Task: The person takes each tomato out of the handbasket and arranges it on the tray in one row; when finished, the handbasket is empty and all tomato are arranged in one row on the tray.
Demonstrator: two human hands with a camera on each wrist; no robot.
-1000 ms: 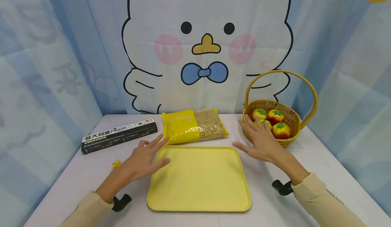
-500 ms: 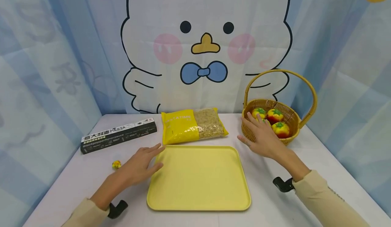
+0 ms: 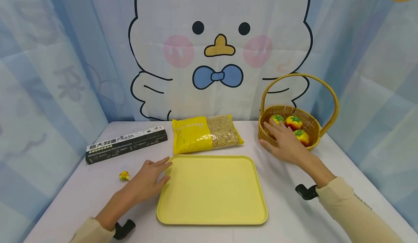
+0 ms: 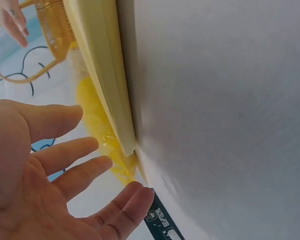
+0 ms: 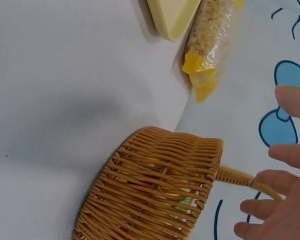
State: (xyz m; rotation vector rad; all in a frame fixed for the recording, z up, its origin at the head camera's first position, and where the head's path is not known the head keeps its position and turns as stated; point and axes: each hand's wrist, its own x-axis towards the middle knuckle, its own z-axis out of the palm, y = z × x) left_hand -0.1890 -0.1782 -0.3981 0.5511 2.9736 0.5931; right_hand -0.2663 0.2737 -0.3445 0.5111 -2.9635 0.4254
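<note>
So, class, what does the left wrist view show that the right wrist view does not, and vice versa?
Only the left wrist view shows the left hand and the black pasta box. Only the right wrist view shows glimpses of fruit inside the wicker basket. Both share that basket, the right hand, yellow tray, yellow bag and printed backdrop.

Right hand (image 3: 288, 146) near the wicker basket (image 3: 308, 121)

Black-and-white box (image 3: 126, 145) is showing "意大利面 PASTA" and, along its side, "Blackpepperflavorsauce", while yellow bag (image 3: 208, 134) is showing "PASTATIME", first letters washed out.
</note>
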